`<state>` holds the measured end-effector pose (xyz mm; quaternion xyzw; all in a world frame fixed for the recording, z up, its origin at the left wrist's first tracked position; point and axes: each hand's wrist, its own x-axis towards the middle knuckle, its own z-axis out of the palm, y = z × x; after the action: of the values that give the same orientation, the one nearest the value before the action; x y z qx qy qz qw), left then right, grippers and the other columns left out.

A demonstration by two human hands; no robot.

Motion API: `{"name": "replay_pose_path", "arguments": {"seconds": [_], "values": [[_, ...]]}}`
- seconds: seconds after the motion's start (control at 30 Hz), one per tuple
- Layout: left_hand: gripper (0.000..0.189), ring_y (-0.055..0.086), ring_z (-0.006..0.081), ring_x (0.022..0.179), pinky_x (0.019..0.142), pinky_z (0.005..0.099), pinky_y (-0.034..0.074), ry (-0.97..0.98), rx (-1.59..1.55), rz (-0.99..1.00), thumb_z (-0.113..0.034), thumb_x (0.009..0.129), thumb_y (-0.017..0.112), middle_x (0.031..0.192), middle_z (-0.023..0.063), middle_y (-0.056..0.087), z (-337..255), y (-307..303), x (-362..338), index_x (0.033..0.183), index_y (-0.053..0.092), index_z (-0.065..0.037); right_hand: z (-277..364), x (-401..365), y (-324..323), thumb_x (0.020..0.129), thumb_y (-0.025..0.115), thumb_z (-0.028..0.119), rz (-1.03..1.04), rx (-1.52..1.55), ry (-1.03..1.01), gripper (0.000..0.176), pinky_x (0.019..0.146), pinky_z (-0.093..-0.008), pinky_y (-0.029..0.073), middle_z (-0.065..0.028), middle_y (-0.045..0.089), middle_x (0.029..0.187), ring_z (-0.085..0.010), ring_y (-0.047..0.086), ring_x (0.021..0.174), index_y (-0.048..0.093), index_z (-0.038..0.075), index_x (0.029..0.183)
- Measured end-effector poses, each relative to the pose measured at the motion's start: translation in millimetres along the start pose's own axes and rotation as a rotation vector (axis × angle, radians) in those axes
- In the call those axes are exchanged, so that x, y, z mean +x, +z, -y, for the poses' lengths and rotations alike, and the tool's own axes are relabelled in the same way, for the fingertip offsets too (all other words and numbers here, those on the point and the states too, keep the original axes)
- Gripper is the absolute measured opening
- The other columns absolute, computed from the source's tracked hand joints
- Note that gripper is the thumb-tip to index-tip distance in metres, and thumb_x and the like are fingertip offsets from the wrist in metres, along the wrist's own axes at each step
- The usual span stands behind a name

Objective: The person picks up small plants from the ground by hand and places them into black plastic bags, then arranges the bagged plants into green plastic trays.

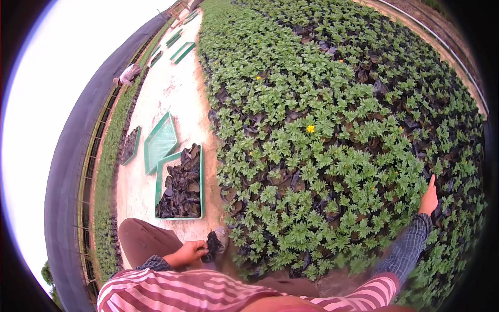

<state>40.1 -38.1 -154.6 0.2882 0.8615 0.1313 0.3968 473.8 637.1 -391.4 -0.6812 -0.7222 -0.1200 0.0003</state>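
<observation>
My left hand (191, 251), low in the view by my knee, is closed on a black plastic grow bag (212, 245). The bag looks dark and crumpled, and what is in it cannot be made out. Far to the right, my right hand (429, 198) reaches over the bed of leafy green seedlings (332, 171). One finger is stretched out beside dark bags among the leaves; the other fingers are partly hidden. Nothing shows in that hand. A yellow flower (310, 128) stands out among the seedlings.
A green crate (201, 193) filled with dark bags stands on the pale path (140, 195) to my left. Behind it another green crate (161, 136) lies tilted against it. Several more crates are farther along. A person (129, 75) bends over the plants at the far left.
</observation>
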Motion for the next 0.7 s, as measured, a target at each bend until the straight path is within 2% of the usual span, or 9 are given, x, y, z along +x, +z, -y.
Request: {"name": "replay_pose_path", "arguments": {"seconds": [0.07,0.1,0.23,0.33,0.4,0.47,0.5,0.63,0.7], "values": [[0.008,0.051,0.007,0.062,0.059,0.0248,0.046,-0.105,-0.008,0.037,-0.011,0.086,0.062,0.07,0.0022,0.057,-5,-2,0,0.089,0.058,-0.005,8,6,-13,0.08,0.049,-0.006,-0.001,0.098,-0.197,0.076,0.061,-0.0337,0.05,-0.0099,0.059,0.097,-0.0256,0.062,0.078,0.022,0.02,0.146],[0.008,0.052,0.0072,0.063,0.061,0.025,0.046,-0.205,-0.017,0.068,-0.011,0.086,0.063,0.071,0.0024,0.057,-7,-3,0,0.09,0.059,-0.005,14,6,-24,0.077,0.059,-0.002,0.008,0.04,-0.189,0.072,0.062,-0.034,0.05,-0.0107,0.058,0.094,-0.0268,0.061,0.078,0.033,0.018,0.142],[0.008,0.052,0.0076,0.065,0.063,0.0252,0.046,-0.193,-0.031,0.051,-0.011,0.086,0.063,0.072,0.0024,0.057,-11,-1,3,0.09,0.059,-0.005,10,17,8,0.06,0.08,0.006,0.11,0.089,-0.122,0.068,0.073,-0.0373,0.051,-0.0113,0.06,0.103,-0.0295,0.061,0.088,0.055,0.012,0.123],[0.008,0.051,0.0074,0.067,0.064,0.025,0.046,-0.139,-0.008,0.057,-0.012,0.086,0.063,0.071,0.0021,0.056,-14,-1,3,0.09,0.058,-0.006,-4,21,66,0.06,0.081,0.007,-0.041,0.248,-0.012,0.069,0.077,-0.0371,0.051,-0.0111,0.059,0.117,-0.0309,0.061,0.094,0.054,0.011,0.123],[0.009,0.051,0.0075,0.067,0.064,0.0248,0.045,-0.182,-0.041,0.071,-0.012,0.086,0.062,0.071,0.002,0.056,-19,-4,4,0.09,0.058,-0.005,-12,25,100,0.061,0.08,0.009,-0.038,0.602,0.126,0.068,0.079,-0.0379,0.051,-0.0115,0.056,0.125,-0.0324,0.06,0.098,0.053,0.01,0.124],[0.009,0.05,0.0069,0.061,0.057,0.0244,0.044,-0.101,-0.04,0.039,-0.013,0.088,0.062,0.068,0.0008,0.054,-14,-3,4,0.092,0.058,-0.006,5,8,22,0.063,0.079,0.01,0.053,0.18,0.025,0.069,0.079,-0.0386,0.051,-0.0123,0.056,0.125,-0.0329,0.06,0.099,0.051,0.011,0.126],[0.009,0.049,0.0064,0.055,0.051,0.0239,0.042,-0.016,-0.045,0.011,-0.013,0.089,0.061,0.065,-0.0005,0.052,-13,-2,4,0.094,0.058,-0.006,-7,14,67,0.066,0.076,0.009,-0.075,0.217,-0.011,0.067,0.077,-0.0395,0.051,-0.011,0.055,0.123,-0.0342,0.059,0.097,0.049,0.011,0.127],[0.01,0.049,0.0063,0.054,0.051,0.0237,0.043,-0.059,-0.106,0.029,-0.014,0.089,0.062,0.065,-0.0007,0.053,-28,-9,5,0.094,0.058,-0.006,2,3,20,0.069,0.073,0.007,0.058,0.198,0.046,0.063,0.074,-0.0415,0.051,-0.0101,0.054,0.12,-0.0356,0.06,0.094,0.046,0.012,0.126],[0.01,0.05,0.0082,0.057,0.054,0.0252,0.044,-0.11,0.006,0.008,-0.012,0.088,0.062,0.067,0.0012,0.054,-39,-16,7,0.092,0.058,-0.005,7,-3,3,0.076,0.067,0.009,0.097,0.192,0.105,0.053,0.073,-0.0436,0.05,-0.0104,0.053,0.118,-0.0359,0.059,0.093,0.046,0.013,0.124]]}}
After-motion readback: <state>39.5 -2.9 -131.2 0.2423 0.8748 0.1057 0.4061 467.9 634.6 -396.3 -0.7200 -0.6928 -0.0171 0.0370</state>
